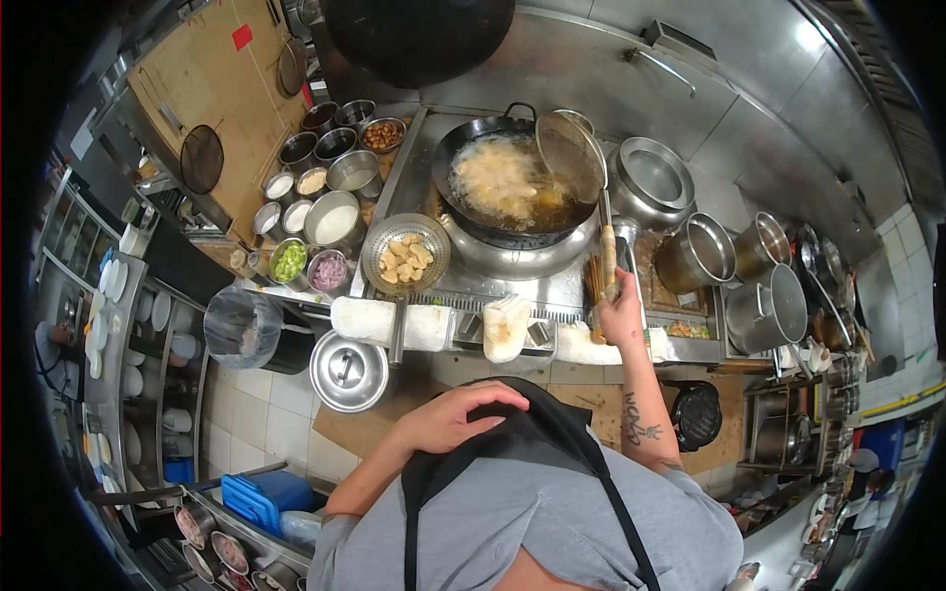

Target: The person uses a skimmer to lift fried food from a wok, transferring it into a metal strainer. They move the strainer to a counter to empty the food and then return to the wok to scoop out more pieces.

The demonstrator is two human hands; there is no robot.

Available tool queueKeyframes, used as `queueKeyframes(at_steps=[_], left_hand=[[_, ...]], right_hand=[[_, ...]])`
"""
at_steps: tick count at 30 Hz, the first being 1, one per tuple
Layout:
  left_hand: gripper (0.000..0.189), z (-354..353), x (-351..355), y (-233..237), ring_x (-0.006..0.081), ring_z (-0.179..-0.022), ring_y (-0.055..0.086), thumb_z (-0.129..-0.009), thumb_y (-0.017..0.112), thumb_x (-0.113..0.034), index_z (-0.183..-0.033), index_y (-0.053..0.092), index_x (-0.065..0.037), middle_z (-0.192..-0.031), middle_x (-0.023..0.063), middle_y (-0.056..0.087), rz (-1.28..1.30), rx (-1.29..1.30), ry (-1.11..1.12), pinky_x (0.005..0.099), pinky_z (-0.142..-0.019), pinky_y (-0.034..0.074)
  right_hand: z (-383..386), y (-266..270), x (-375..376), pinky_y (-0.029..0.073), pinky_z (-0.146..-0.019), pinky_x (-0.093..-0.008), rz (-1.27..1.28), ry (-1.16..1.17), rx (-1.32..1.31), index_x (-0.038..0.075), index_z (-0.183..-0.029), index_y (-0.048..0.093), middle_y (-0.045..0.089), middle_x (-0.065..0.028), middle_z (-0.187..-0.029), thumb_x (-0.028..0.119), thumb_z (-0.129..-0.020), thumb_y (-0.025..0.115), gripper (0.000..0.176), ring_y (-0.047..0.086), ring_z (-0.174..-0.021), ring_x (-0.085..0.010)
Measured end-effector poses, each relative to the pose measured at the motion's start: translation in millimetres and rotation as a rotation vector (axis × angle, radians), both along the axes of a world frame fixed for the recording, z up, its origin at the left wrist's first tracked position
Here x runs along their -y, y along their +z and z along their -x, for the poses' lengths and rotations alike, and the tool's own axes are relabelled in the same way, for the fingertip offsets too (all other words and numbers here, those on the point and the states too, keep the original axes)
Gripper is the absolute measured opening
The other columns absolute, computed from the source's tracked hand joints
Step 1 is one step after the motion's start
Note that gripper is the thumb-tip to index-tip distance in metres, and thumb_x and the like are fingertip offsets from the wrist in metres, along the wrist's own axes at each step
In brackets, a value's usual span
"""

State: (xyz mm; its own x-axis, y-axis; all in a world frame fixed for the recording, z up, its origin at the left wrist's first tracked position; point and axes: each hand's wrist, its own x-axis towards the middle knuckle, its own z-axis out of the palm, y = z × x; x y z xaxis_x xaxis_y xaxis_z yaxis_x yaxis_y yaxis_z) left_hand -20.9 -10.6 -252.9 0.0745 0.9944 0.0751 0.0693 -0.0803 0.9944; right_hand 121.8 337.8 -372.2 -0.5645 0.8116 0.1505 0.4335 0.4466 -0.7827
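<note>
My right hand is closed around the wooden handle of a wire-mesh skimmer. The skimmer's round mesh tilts over the right side of a black wok on the stove. Inside the wok, pale food fries in bubbling oil. My left hand lies against the black apron at my front, thumb apart from the stretched fingers, holding nothing. Left of the wok, a perforated strainer ladle carries golden-brown pieces, its handle pointing toward me.
Metal bowls and pots of ingredients crowd the left counter. Large steel pots stand on the right. Folded white cloths line the stove's front edge. A lidded pot and a lined bin sit at lower left.
</note>
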Motion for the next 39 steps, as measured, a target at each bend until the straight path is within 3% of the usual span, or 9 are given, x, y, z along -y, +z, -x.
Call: queueKeyframes(at_steps=[2,3,6,10,11,14,15,23,39], left_hand=[[0.034,0,1,0,0.0244,-0.125,0.056,-0.098,0.058,-0.003,-0.132,0.059,-0.004,-0.13,0.0103,0.06,0.003,-0.001,0.003,0.035,-0.109,0.041],[0.034,0,1,0,0.0244,-0.125,0.056,-0.098,0.058,-0.003,-0.132,0.059,-0.004,-0.13,0.0102,0.06,0.003,-0.001,0.006,0.035,-0.109,0.041],[0.035,-2,2,0,0.0244,-0.125,0.056,-0.098,0.058,-0.003,-0.132,0.059,-0.004,-0.13,0.0102,0.06,0.002,-0.002,0.006,0.035,-0.109,0.041],[0.035,-3,3,-1,0.0245,-0.125,0.056,-0.097,0.058,-0.002,-0.132,0.059,-0.004,-0.13,0.0103,0.06,-0.006,-0.003,0.007,0.0351,-0.109,0.041],[0.035,-2,3,0,0.0246,-0.125,0.056,-0.097,0.058,-0.002,-0.132,0.059,-0.004,-0.13,0.0103,0.06,-0.008,-0.003,0.01,0.0351,-0.108,0.041],[0.035,-4,7,1,0.0247,-0.125,0.056,-0.097,0.058,-0.002,-0.132,0.059,-0.004,-0.13,0.0105,0.06,-0.003,-0.001,0.023,0.0352,-0.108,0.041],[0.035,-4,7,1,0.0247,-0.125,0.056,-0.097,0.058,-0.002,-0.132,0.059,-0.004,-0.13,0.0105,0.06,-0.004,-0.004,0.022,0.0352,-0.108,0.041],[0.035,-3,8,-2,0.0247,-0.124,0.057,-0.097,0.059,-0.002,-0.132,0.059,-0.004,-0.13,0.0103,0.061,-0.018,-0.015,0.013,0.0347,-0.107,0.042],[0.036,-4,6,0,0.0246,-0.123,0.057,-0.095,0.059,0.001,-0.131,0.059,-0.003,-0.129,0.0107,0.061,-0.02,-0.003,-0.006,0.0348,-0.107,0.043]], right_hand=[[5,27,20,0.05,-0.068,-0.0287,-0.033,-0.006,0.072,0.004,-0.144,0.041,0.068,-0.0131,-0.1,-0.004,-0.083,0.06,0.064,0.062,-0.074,-0.0162],[6,30,24,0.05,-0.067,-0.0306,-0.035,0.001,0.05,0.004,-0.143,0.041,0.066,-0.0126,-0.096,-0.003,-0.082,0.06,0.064,0.061,-0.073,-0.0164],[10,42,36,0.052,-0.081,-0.0435,0.165,0.02,0.041,0.005,-0.142,0.042,0.068,-0.0258,-0.099,0.002,-0.082,0.057,0.061,0.068,-0.087,-0.0384],[24,30,45,0.051,-0.084,-0.0441,0.117,0.008,0.148,0.006,-0.141,0.043,0.068,-0.0221,-0.095,0.003,-0.082,0.059,0.061,0.067,-0.084,-0.0353],[27,16,42,0.054,-0.074,-0.0423,0.039,0.013,0.108,0.008,-0.142,0.042,0.067,-0.0192,-0.089,0.002,-0.084,0.059,0.061,0.066,-0.075,-0.0296],[30,30,44,0.053,-0.057,-0.0384,0.517,-0.033,-0.034,0.007,-0.142,0.04,0.064,-0.0157,-0.086,-0.001,-0.084,0.059,0.062,0.064,-0.066,-0.0236],[31,14,33,0.049,-0.045,-0.0339,0.532,0.017,-0.195,0.005,-0.14,0.038,0.061,-0.0122,-0.086,-0.005,-0.083,0.061,0.062,0.061,-0.059,-0.018],[11,57,21,0.047,-0.045,-0.0343,1.041,0.013,-0.487,0.007,-0.128,0.037,0.061,-0.0176,-0.086,-0.008,-0.085,0.059,0.051,0.059,-0.059,-0.0215],[46,115,80,0.049,-0.045,-0.0294,0.855,0.317,-0.311,0.003,-0.137,0.042,0.062,-0.0102,-0.093,-0.001,-0.083,0.067,0.059,0.061,-0.061,-0.0158]])
